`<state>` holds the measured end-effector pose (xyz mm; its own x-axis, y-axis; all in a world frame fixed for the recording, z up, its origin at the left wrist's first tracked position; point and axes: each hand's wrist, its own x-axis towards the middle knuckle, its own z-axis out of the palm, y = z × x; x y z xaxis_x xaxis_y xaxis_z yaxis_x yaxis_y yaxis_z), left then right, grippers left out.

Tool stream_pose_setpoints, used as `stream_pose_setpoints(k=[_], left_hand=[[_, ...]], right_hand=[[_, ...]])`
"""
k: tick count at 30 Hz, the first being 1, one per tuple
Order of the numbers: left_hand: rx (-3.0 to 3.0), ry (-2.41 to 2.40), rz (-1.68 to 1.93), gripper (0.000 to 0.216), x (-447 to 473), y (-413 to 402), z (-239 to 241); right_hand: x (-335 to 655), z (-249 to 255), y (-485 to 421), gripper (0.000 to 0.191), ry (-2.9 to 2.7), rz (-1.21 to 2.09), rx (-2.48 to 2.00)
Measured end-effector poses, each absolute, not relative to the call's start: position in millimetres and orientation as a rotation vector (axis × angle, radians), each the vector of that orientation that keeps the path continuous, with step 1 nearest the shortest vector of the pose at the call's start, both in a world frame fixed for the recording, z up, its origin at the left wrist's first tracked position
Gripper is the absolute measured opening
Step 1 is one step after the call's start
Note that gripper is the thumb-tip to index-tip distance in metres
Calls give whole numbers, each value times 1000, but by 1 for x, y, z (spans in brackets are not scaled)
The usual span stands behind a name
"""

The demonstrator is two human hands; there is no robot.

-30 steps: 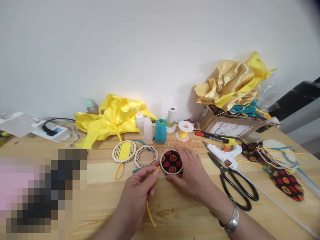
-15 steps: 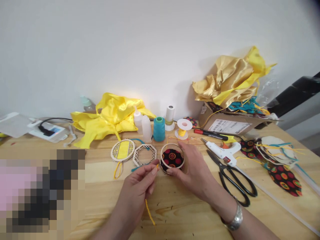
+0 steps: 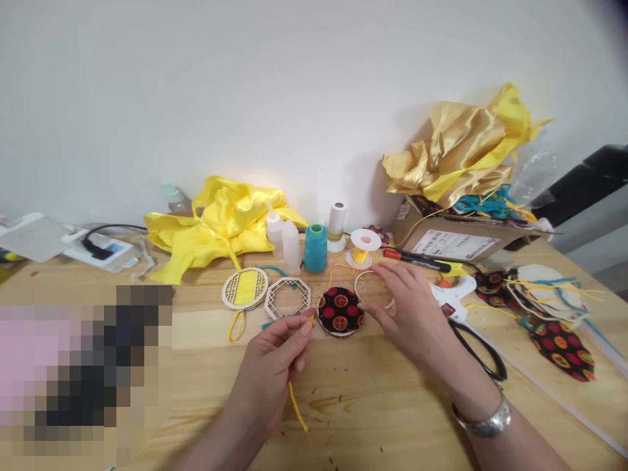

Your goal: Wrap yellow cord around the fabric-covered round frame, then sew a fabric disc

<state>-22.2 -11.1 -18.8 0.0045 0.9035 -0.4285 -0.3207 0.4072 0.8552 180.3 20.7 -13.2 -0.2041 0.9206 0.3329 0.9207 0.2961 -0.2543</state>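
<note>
Right hand (image 3: pixel 412 314) shifted right, holding wooden ring (image 3: pixel 360 277) lifted off fabric disc (image 3: pixel 340 311), left hand (image 3: pixel 277 356) pinching yellow cord (image 3: pixel 297 409)

I see my left hand (image 3: pixel 275 358) and right hand (image 3: pixel 417 317) bare, fingers ungloved. A broad silver metal bangle (image 3: pixel 483 420), smooth and shiny, circles my right wrist. Both forearms are uncovered as far as I can see.

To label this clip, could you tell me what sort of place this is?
Probably a craft workbench: thread spools, a glue gun and satin fabric on the wooden table; the left hand pinches yellow cord, the right hand a wooden ring.
</note>
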Motion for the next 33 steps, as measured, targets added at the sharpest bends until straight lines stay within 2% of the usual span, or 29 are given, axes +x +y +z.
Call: stream_pose_setpoints(k=[5, 9, 33], left_hand=[[642, 1173, 1075, 12, -21, -10, -19], [637, 1161, 1078, 11, -22, -11, -20], [561, 1147, 1066, 15, -23, -9, -19]], right_hand=[[161, -14, 14, 64, -2273, 242, -1485], [157, -20, 12, 71, -2291, 300, -1491], [157, -25, 17, 65, -2179, 431, -1395]])
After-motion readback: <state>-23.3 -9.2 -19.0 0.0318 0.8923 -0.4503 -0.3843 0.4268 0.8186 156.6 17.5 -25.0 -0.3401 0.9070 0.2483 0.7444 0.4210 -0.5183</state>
